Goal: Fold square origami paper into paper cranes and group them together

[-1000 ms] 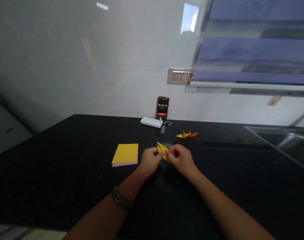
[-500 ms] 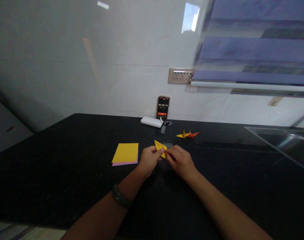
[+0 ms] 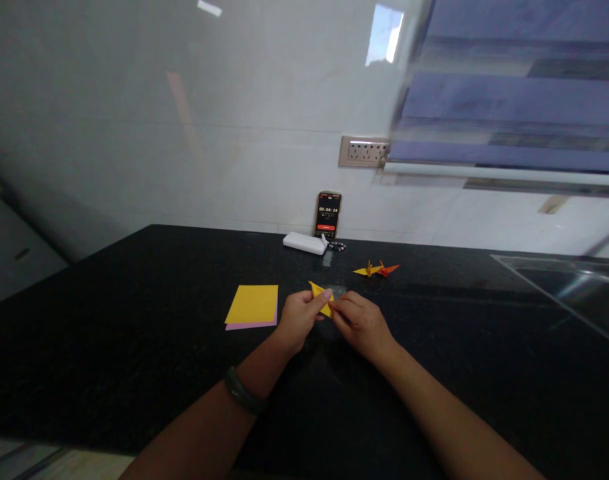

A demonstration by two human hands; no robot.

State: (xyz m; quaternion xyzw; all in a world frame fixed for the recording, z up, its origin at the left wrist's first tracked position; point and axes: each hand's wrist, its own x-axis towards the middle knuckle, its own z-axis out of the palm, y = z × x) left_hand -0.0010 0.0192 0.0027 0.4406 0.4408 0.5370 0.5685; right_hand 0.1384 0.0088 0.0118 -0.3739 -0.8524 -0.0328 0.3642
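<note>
From where I sit, the head view gives me a dark, speckled counter (image 3: 134, 333) running back to a pale, glossy wall (image 3: 259, 100). A socket (image 3: 363, 152) is set in the wall, next to a purple striped blind (image 3: 509, 97) at upper right; the rim of a sink (image 3: 534, 287) cuts in at far right. A phone (image 3: 328, 213) stands upright near the wall behind a white block (image 3: 305, 243), its screen showing a timer. Nearer me, a yellow crane (image 3: 367, 270) and an orange crane (image 3: 388, 270) sit side by side, and a yellow sheet (image 3: 253, 304) lies over a pink sheet (image 3: 251, 326) on the left.

The yellow fold (image 3: 327, 310) is between the two hands, mid-counter. My left hand (image 3: 299, 317) is closed on it, thumb laid across its face; my right hand (image 3: 361, 321) is curled, fingertips pinching at its right edge. I can't tell whether the fold touches the counter.

Against a second ago, the left thumb sits higher over the fold, the right fingers have flattened, and the dark slit I saw in the paper is no longer visible. The cranes and sheets haven't moved on the counter.
</note>
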